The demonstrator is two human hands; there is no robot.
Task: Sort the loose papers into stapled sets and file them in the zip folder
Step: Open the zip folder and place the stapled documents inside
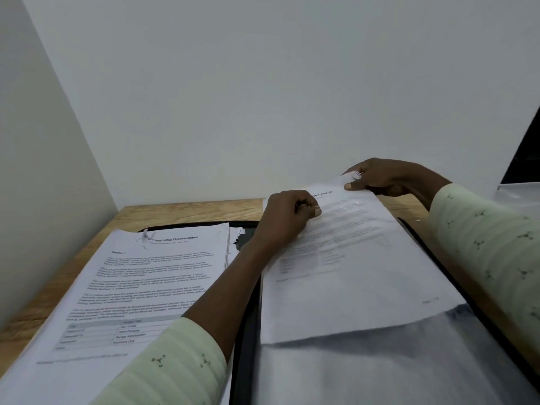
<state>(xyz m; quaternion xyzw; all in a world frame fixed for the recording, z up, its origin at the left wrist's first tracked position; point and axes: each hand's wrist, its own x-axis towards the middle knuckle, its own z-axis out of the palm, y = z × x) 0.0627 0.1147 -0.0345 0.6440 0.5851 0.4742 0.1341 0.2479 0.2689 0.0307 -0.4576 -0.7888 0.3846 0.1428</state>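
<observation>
I hold one set of papers (350, 273) at its far edge with both hands. My left hand (287, 213) has the fingers curled, and the thumb presses on the top of the sheet, so it pinches the edge near the heading. My right hand (382, 178) pinches the far right corner, with the thumb flat on the upper side and the other fingers under it.

The top sheet is white with a bold heading. My left hand covers part of the heading, and I can read only the end, "Transcript". Below it are lines of small grey print that are too blurred to read, and a page mark sits near the lower right corner. The near edge of the set throws a shadow on a pale, smooth sheet (380, 375) beneath it.

The set is over the right half of the open black zip folder (247, 346). The dark spine of the folder runs between this set and a second pile of papers (152, 285) on the left. That pile has the heading "Internship Documentation", a line "Section 1", several paragraphs and a small table near its bottom. Its far right corner looks ragged.

The folder lies on a wooden table (187, 209) that stands against white walls. Both my sleeves are pale green with a small dark pattern.
</observation>
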